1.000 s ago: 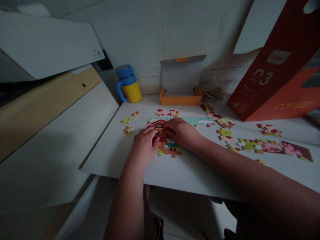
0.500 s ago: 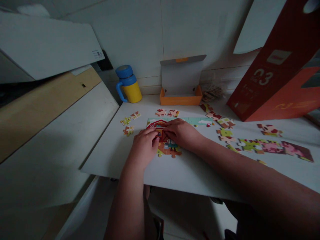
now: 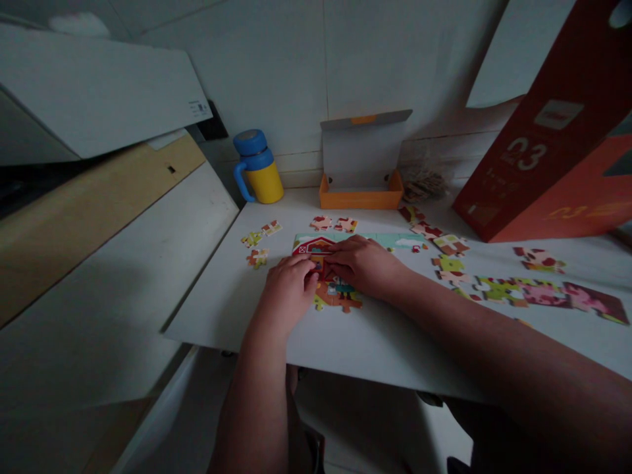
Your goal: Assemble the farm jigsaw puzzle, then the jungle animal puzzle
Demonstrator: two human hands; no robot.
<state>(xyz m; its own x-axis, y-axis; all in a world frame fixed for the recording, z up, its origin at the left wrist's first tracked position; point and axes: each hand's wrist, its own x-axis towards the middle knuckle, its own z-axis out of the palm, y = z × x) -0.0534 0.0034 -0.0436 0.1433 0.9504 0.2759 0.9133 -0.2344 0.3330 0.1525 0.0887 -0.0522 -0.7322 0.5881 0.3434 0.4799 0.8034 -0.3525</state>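
A partly built jigsaw puzzle (image 3: 340, 296) with a red barn lies on the white table (image 3: 355, 342). My left hand (image 3: 287, 289) rests on its left edge, fingers curled and pressing down beside the barn. My right hand (image 3: 364, 264) lies over the puzzle's middle, its fingertips meeting the left hand's over a red puzzle piece (image 3: 320, 263). Whether either hand grips that piece or only presses it is hidden by the fingers.
Loose puzzle pieces (image 3: 257, 249) lie left, joined clusters (image 3: 543, 289) right. A blue and yellow mug (image 3: 257, 168), an open orange box (image 3: 360, 191) and a netted bundle (image 3: 422, 184) stand by the wall. A tall red carton (image 3: 553, 151) leans at right.
Both hands stay on the same spot of the puzzle, with only slight finger shifts. The view has drifted a little.
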